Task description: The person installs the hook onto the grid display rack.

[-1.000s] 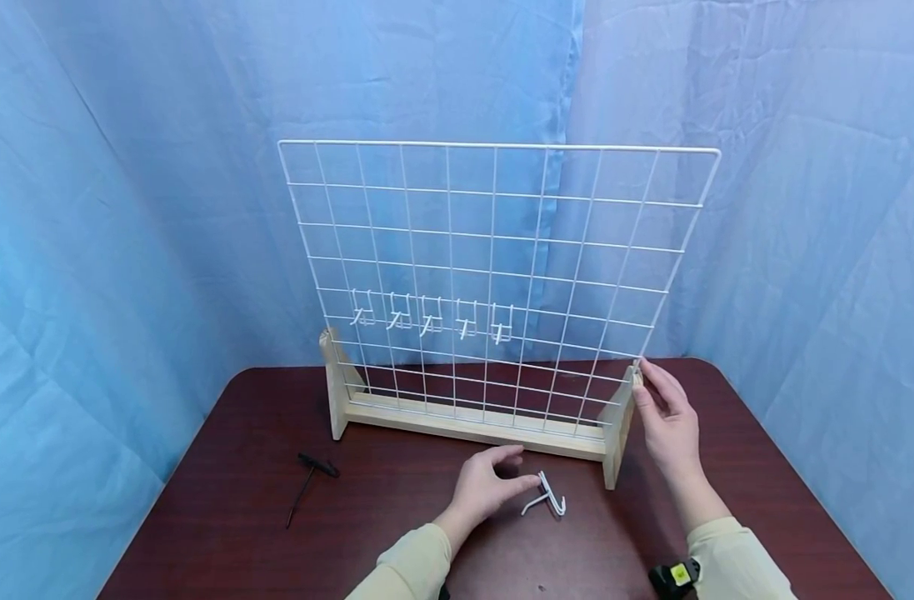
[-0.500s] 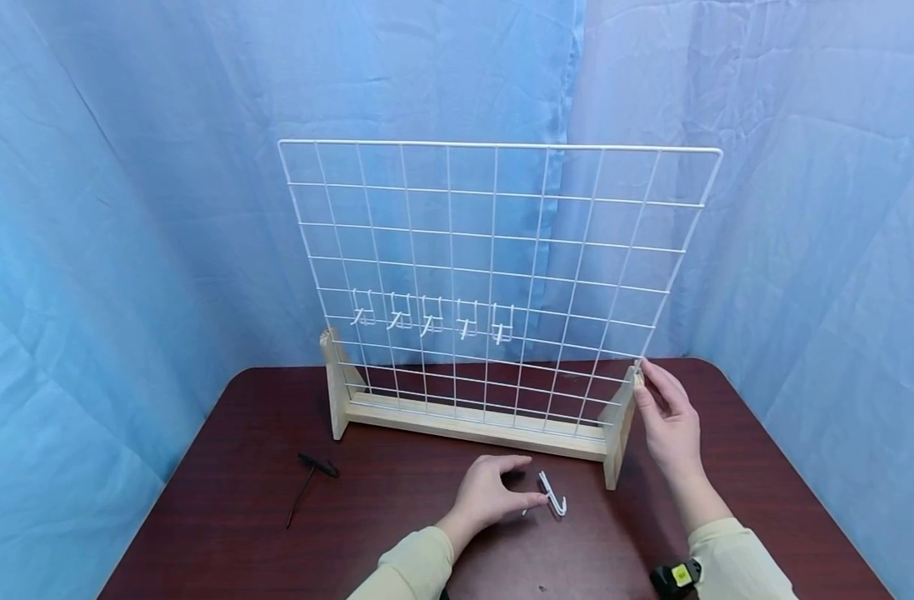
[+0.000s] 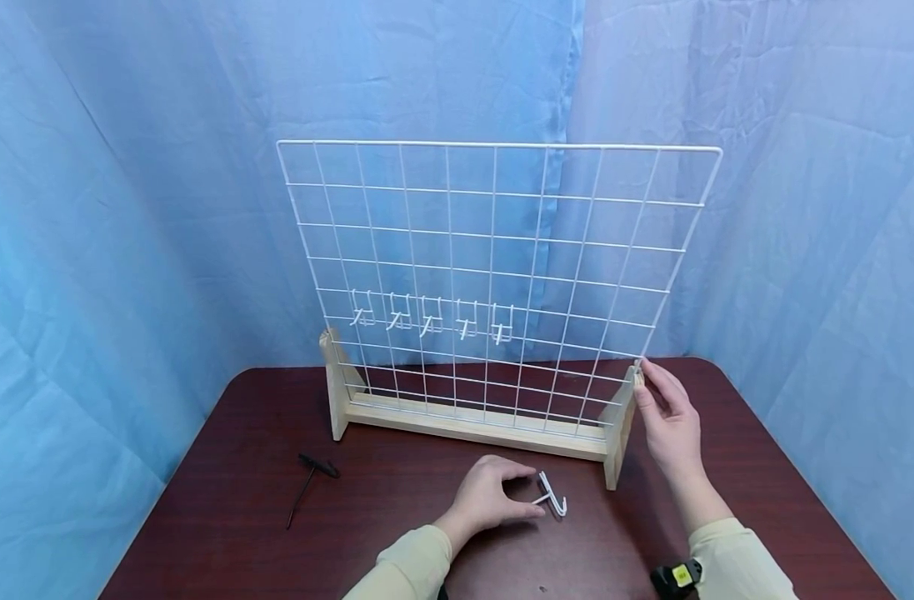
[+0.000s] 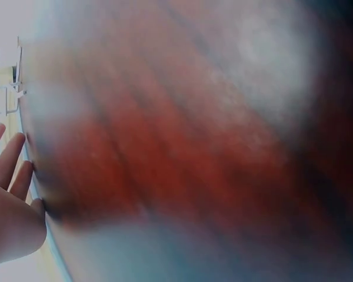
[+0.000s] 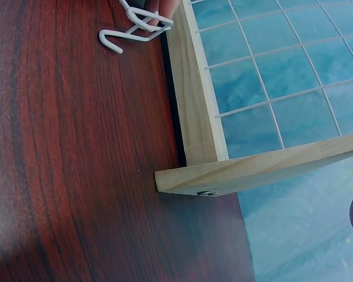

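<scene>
In the head view, a white wire hook (image 3: 556, 500) lies on the table in front of the grid stand. My left hand (image 3: 490, 496) is right beside it, thumb and fingers apart around its prong. In the left wrist view the hook (image 4: 9, 97) shows beyond my spread fingers (image 4: 10, 157). At the right, my right hand (image 3: 670, 421) holds the top of the wooden stand's right end piece (image 3: 617, 429), thumb on the near side. The white wire grid (image 3: 494, 237) stands upright in the wooden base (image 3: 471, 423).
Several white hooks (image 3: 430, 321) hang in one row on the grid's left half. A black T-handled tool (image 3: 312, 471) lies on the table (image 3: 224, 508) at left. Light blue curtains (image 3: 164, 208) close in behind and at both sides.
My left hand has shifted slightly right and its thumb has come down toward the near side of the hook's prong. The hook has stayed in place, and my right hand has not moved.
</scene>
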Demonstrator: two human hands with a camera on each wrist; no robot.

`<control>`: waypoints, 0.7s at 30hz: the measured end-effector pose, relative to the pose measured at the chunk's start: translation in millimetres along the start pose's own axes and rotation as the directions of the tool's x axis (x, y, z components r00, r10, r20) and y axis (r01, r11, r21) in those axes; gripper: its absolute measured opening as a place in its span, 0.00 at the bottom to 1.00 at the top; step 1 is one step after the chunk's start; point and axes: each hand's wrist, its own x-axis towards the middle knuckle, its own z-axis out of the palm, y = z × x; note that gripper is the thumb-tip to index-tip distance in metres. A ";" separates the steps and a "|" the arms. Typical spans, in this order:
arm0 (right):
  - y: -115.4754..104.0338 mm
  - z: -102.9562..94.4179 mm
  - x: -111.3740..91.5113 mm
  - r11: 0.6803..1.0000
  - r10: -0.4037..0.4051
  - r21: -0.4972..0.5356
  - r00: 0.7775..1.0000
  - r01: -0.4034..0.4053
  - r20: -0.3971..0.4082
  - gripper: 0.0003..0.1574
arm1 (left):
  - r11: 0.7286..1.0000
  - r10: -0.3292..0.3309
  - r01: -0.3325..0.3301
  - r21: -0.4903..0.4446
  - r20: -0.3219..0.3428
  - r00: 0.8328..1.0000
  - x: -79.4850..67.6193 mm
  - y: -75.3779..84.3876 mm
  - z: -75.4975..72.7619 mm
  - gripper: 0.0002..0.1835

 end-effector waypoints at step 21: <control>-2.0 0.1 -0.4 1.000 0.009 0.010 1.000 -0.009 -0.001 0.24 | 0.984 0.161 -0.168 0.053 0.113 0.980 1.0 -11.3 1.6 0.29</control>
